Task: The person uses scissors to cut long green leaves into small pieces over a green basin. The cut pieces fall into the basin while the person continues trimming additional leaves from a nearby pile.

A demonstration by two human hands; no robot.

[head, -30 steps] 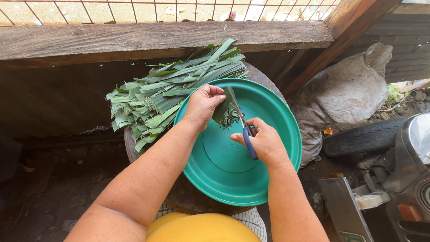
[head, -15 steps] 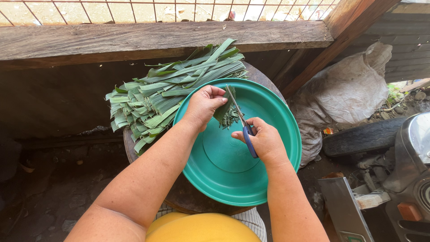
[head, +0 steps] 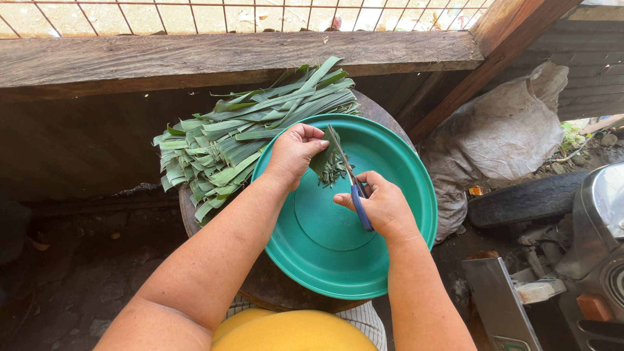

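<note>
1. A pile of long flat green leaves [head: 240,133] lies on the round dark wooden table [head: 273,286], at ten o'clock from the shallow round green plastic basin [head: 390,260].
2. The person's left hand [head: 294,153] is clenched on a folded green leaf strip [head: 323,159] over the basin's upper part, loose cuttings [head: 335,172] beneath it.
3. The right hand [head: 383,207] grasps blue-handled scissors [head: 351,185], blades running towards eleven o'clock into the strip; this hand is nearer the viewer.
4. Compared with a second ago, both hands have barely shifted.
</note>
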